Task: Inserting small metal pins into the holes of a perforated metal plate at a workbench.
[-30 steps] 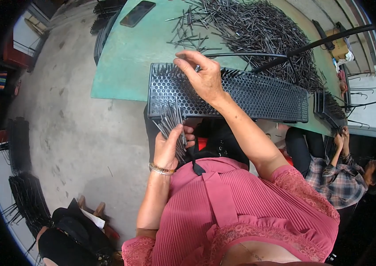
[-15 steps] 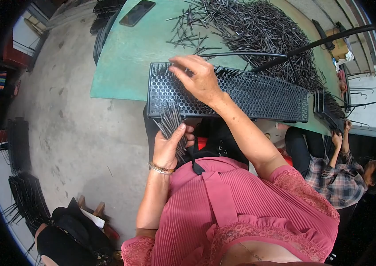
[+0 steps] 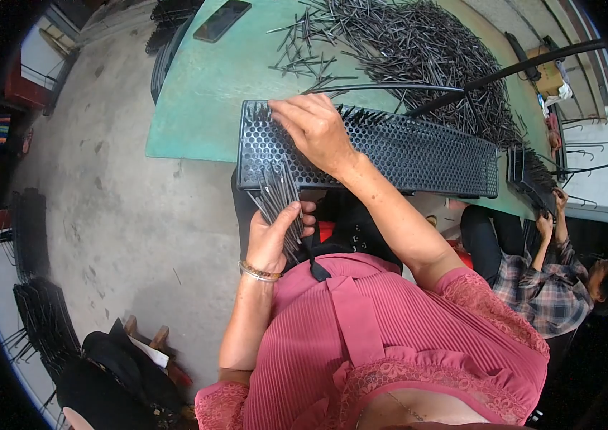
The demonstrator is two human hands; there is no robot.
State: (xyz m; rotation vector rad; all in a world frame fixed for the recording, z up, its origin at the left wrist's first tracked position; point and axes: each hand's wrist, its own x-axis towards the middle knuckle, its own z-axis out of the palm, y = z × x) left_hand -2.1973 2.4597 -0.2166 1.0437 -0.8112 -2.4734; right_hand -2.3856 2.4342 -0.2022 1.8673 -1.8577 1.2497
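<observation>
A long black perforated tray (image 3: 404,159) lies across my lap at the table's edge, its face full of round holes. Dark thin rods stand in holes along its far side. My left hand (image 3: 273,231) is closed around a bundle of thin dark metal rods (image 3: 279,192), fanned out over the tray's near left corner. Over the far left part of the tray is my right hand (image 3: 312,129), fingers bent and pressed together, pointing down at the holes. Its fingertips are partly hidden, so anything between them cannot be made out.
A large heap of loose rods (image 3: 425,54) covers the far right of the green table (image 3: 196,107). A phone (image 3: 222,21) lies at the far left. A black bar (image 3: 519,68) slants above the heap. At right, a co-worker in a plaid shirt (image 3: 544,294) handles another tray (image 3: 531,179).
My right hand has shifted slightly left and down, its fingers now closer together over the holes. My left hand with the bundle stays nearly in place.
</observation>
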